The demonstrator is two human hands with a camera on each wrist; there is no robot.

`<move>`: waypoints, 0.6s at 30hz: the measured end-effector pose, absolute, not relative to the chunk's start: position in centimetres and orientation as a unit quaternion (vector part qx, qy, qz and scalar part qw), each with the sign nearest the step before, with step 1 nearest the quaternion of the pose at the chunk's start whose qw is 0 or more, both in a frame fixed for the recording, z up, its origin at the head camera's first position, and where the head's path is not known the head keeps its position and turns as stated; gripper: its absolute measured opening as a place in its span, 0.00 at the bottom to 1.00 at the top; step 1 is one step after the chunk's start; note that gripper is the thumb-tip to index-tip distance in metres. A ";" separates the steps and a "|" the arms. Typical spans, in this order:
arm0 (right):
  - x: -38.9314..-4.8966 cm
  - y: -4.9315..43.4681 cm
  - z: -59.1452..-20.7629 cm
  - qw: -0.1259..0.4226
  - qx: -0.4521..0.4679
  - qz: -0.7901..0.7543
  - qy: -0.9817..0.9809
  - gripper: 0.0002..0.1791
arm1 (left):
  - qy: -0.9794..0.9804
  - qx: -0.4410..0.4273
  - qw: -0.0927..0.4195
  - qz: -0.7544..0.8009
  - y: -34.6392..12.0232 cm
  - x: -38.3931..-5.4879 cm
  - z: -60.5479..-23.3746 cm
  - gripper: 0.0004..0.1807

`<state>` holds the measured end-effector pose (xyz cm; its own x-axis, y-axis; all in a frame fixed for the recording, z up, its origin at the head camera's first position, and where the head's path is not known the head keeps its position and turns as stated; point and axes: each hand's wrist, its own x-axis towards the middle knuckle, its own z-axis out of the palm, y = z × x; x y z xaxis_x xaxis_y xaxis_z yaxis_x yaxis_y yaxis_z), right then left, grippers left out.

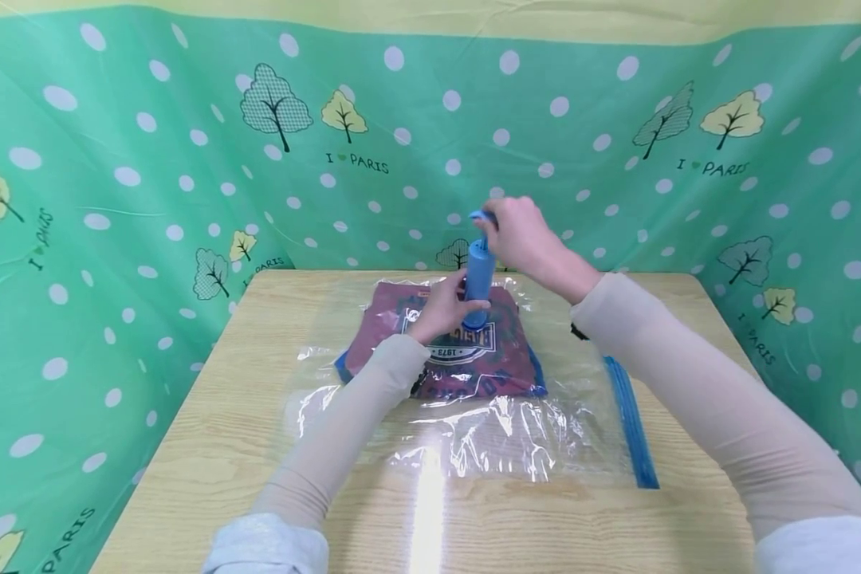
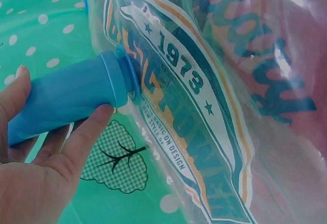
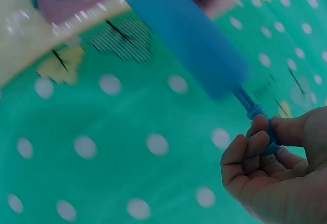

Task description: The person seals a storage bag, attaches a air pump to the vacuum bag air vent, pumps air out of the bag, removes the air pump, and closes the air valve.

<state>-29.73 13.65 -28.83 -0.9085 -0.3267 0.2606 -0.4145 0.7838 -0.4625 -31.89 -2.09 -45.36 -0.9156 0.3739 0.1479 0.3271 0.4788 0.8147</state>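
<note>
A blue hand pump (image 1: 480,275) stands upright on a clear plastic vacuum storage bag (image 1: 581,414) that lies on the table. Inside the bag is a folded maroon garment (image 1: 380,323) with a "1973" print. My left hand (image 1: 442,307) grips the pump's barrel near its base, fingers curled round it, as the left wrist view (image 2: 61,101) also has it. Above, my right hand (image 1: 518,231) holds the pump's handle (image 1: 482,215). A short length of rod shows between handle and barrel in the right wrist view, where the right hand's fingers (image 3: 255,145) curl round the handle.
The bag's blue zip strip (image 1: 633,426) runs along its right side. Under everything is a light wooden table (image 1: 208,446). A green dotted curtain (image 1: 373,104) with tree prints hangs behind the table and at both sides.
</note>
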 end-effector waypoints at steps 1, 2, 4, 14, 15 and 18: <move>-29.8 13.6 -29.7 0.085 0.198 0.262 -0.941 0.14 | 0.860 0.204 0.025 0.468 -2.1 -31.9 -45.3 0.35; -29.8 13.6 -30.3 0.088 0.198 0.260 -0.941 0.14 | 0.859 0.204 0.026 0.468 -2.1 -31.9 -45.3 0.34; -29.9 13.5 -31.2 0.090 0.199 0.260 -0.941 0.13 | 0.859 0.205 0.027 0.468 -2.1 -31.9 -45.3 0.34; -29.4 13.9 -27.9 0.104 0.202 0.270 -0.936 0.13 | 0.858 0.199 0.030 0.473 -2.1 -31.9 -45.3 0.36; -29.3 14.0 -27.1 0.107 0.199 0.275 -0.935 0.13 | 0.858 0.199 0.031 0.472 -2.1 -31.9 -45.4 0.36; -28.9 14.2 -24.2 0.119 0.192 0.281 -0.933 0.15 | 0.863 0.199 0.030 0.464 -2.1 -31.9 -45.4 0.36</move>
